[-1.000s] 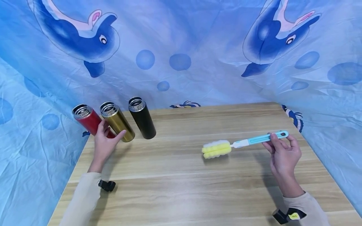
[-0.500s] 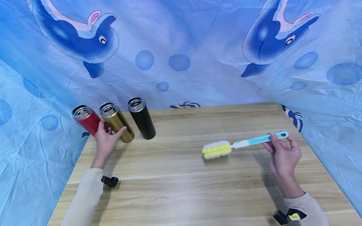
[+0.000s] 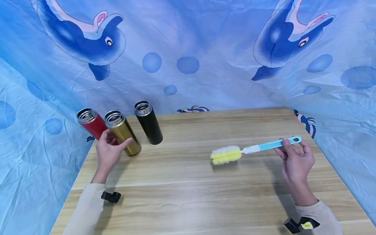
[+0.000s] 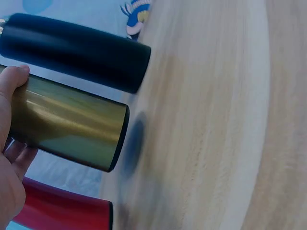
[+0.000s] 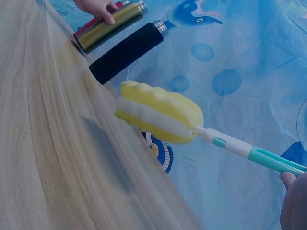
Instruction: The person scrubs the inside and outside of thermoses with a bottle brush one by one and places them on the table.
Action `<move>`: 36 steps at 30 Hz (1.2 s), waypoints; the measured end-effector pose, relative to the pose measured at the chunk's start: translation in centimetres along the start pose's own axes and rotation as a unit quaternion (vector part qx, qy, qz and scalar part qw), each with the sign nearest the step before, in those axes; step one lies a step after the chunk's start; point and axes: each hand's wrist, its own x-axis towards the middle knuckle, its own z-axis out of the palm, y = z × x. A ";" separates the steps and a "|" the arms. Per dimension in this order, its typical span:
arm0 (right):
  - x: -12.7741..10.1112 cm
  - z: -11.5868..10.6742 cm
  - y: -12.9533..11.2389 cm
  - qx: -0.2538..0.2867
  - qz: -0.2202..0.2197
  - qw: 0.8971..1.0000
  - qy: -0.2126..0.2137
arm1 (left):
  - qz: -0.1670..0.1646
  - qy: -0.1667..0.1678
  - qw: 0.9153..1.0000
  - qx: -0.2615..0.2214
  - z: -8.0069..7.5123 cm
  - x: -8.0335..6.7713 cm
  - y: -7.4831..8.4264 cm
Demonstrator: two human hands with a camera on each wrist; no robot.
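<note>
My left hand grips a gold thermos bottle, lidless, with a steel threaded mouth. In the left wrist view the thumb lies on one side of the gold bottle and the fingers on the other; its base stands apart from its shadow on the table. My right hand pinches the turquoise handle of a bottle brush near its hanging-hole end. The brush's yellow and white sponge head points left, held above the table, its shadow below.
A red thermos bottle stands left of the gold one, partly behind my left hand. To the right is a black thermos bottle, also lidless. Blue dolphin-print cloth hangs behind the wooden table.
My left hand has lifted the gold bottle and brought it slightly toward me, away from the other two. The right hand and the brush have stayed nearly still.
</note>
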 end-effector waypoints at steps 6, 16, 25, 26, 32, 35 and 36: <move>0.1 0.2 -0.1 0.000 -0.009 1.000 -0.006 | -0.007 -0.007 1.000 0.025 -0.7 -1.4 1.5; 0.2 1.6 -0.1 0.003 -0.031 0.999 -0.043 | 0.009 -0.099 0.994 0.048 -0.9 -3.9 3.6; 0.3 3.2 0.1 0.038 -0.037 0.996 -0.065 | 0.087 -0.174 0.980 0.048 -0.2 -5.1 4.0; 0.3 3.3 0.1 0.039 -0.036 0.996 -0.067 | 0.099 -0.177 0.978 0.046 -0.1 -5.1 4.1; 0.4 4.8 0.0 0.060 -0.048 0.993 -0.089 | 0.145 -0.187 0.971 0.040 0.6 -5.5 4.5; 0.5 5.7 -0.2 0.066 -0.071 0.989 -0.108 | 0.154 -0.193 0.968 0.040 1.0 -5.6 4.7; 0.5 6.1 -0.2 0.071 -0.078 0.988 -0.114 | 0.157 -0.195 0.967 0.041 1.1 -5.6 4.7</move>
